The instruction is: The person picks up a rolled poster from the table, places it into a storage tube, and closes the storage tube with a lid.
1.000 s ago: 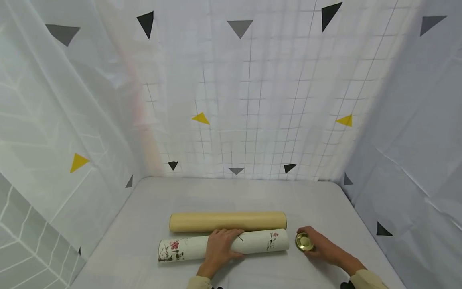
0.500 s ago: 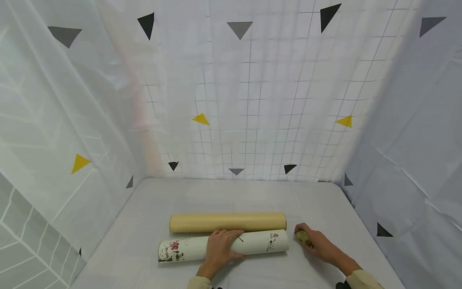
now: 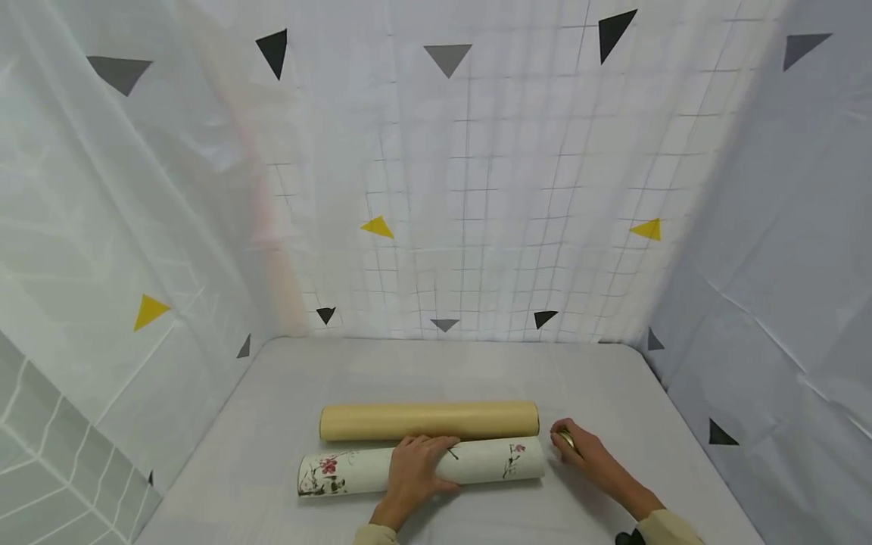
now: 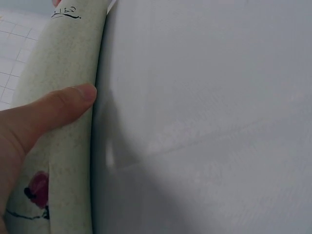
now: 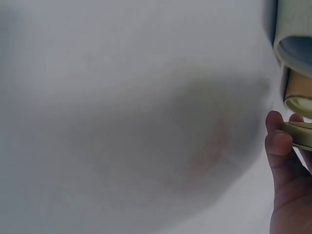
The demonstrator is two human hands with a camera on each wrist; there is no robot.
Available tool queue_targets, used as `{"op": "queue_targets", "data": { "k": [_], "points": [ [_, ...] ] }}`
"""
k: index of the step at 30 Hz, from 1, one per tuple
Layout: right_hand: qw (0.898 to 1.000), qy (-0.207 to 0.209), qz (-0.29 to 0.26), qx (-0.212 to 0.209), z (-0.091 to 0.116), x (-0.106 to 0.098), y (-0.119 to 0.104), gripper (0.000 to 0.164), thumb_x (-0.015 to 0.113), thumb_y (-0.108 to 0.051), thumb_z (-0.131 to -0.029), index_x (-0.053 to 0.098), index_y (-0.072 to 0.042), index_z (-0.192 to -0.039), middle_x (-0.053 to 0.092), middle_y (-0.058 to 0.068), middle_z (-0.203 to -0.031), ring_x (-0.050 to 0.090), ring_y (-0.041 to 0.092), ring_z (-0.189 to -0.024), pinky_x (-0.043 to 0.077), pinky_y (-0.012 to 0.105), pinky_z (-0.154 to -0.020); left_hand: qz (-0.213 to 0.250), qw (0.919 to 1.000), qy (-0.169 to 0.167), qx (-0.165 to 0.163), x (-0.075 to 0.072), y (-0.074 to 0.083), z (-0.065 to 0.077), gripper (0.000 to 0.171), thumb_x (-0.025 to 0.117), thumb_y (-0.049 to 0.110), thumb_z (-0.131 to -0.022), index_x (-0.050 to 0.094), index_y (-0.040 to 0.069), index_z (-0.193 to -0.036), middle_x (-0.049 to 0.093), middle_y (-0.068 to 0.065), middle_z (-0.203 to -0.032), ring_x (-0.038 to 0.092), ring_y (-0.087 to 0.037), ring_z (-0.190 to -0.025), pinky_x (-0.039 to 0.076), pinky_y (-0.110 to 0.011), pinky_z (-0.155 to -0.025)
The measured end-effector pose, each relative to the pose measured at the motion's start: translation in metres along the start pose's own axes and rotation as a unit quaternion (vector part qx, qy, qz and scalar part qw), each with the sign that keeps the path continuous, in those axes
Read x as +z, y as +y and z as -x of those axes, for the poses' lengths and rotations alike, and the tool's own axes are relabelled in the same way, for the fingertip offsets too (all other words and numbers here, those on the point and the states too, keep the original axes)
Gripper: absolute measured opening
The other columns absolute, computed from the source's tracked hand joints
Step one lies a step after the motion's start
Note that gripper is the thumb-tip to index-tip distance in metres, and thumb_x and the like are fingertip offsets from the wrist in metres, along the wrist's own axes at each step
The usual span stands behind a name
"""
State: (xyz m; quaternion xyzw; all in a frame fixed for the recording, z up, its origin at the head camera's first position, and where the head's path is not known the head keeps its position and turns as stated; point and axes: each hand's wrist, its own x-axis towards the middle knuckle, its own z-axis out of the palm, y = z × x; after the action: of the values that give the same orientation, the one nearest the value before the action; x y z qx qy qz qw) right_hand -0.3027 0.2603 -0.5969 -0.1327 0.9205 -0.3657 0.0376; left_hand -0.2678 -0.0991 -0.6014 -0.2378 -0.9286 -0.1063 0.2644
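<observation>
A white cardboard tube (image 3: 368, 471) with painted red blossoms and dark branches lies crosswise on the table. My left hand (image 3: 411, 473) grips it from above near its middle, thumb (image 4: 73, 100) along the near side. In the right wrist view the tube's right end (image 5: 292, 51) shows as a hollow opening. My right hand (image 3: 591, 456) pinches a round gold lid (image 5: 300, 135) between thumb and fingers, just to the right of the tubes' ends. The lid is tilted on edge, its face turned toward the tubes and mostly hidden by the fingers.
Behind the white tube lies a plain yellow tube (image 3: 429, 421), roughly parallel, with a gold cap (image 5: 298, 103) on its right end. White sheeting with triangle stickers hangs around the white-covered table (image 3: 450, 369) at the back and both sides.
My right hand has moved a little left toward the tubes and turned the lid from lying face up to standing on edge. My left hand and both tubes have stayed in place.
</observation>
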Motion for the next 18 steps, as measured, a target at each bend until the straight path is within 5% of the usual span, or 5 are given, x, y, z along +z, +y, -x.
{"op": "queue_targets", "data": {
  "k": [4, 9, 18],
  "points": [
    [0.999, -0.025, -0.043, 0.014, -0.001, 0.004, -0.008, 0.040, 0.032, -0.038, -0.114, 0.061, -0.011, -0.114, 0.064, 0.007, -0.104, 0.055, 0.008, -0.080, 0.047, 0.024, -0.062, 0.008, 0.9999, 0.006, 0.001, 0.001, 0.000, -0.001, 0.086, 0.094, 0.063, -0.044, 0.073, 0.033, -0.122, 0.078, 0.020, -0.112, 0.073, -0.006, -0.093, 0.055, -0.026, -0.081],
    [0.996, -0.052, -0.064, 0.017, 0.004, 0.008, -0.012, 0.041, 0.028, -0.036, -0.114, 0.061, -0.012, -0.113, 0.065, 0.008, -0.110, 0.054, 0.008, -0.077, 0.048, 0.028, -0.051, 0.025, 0.9994, -0.021, -0.004, 0.003, 0.002, -0.001, 0.084, 0.094, 0.062, -0.048, 0.072, 0.034, -0.125, 0.077, 0.020, -0.115, 0.072, -0.005, -0.095, 0.055, -0.025, -0.083],
    [0.997, -0.030, -0.048, 0.044, -0.001, 0.016, -0.019, 0.042, 0.033, -0.043, -0.112, 0.063, -0.015, -0.122, 0.068, 0.003, -0.123, 0.057, 0.007, -0.102, 0.049, 0.024, -0.077, 0.002, 1.0000, -0.004, -0.004, 0.002, 0.001, -0.001, 0.084, 0.094, 0.062, -0.043, 0.073, 0.036, -0.121, 0.077, 0.023, -0.111, 0.072, -0.004, -0.092, 0.055, -0.025, -0.082]
  ]
}}
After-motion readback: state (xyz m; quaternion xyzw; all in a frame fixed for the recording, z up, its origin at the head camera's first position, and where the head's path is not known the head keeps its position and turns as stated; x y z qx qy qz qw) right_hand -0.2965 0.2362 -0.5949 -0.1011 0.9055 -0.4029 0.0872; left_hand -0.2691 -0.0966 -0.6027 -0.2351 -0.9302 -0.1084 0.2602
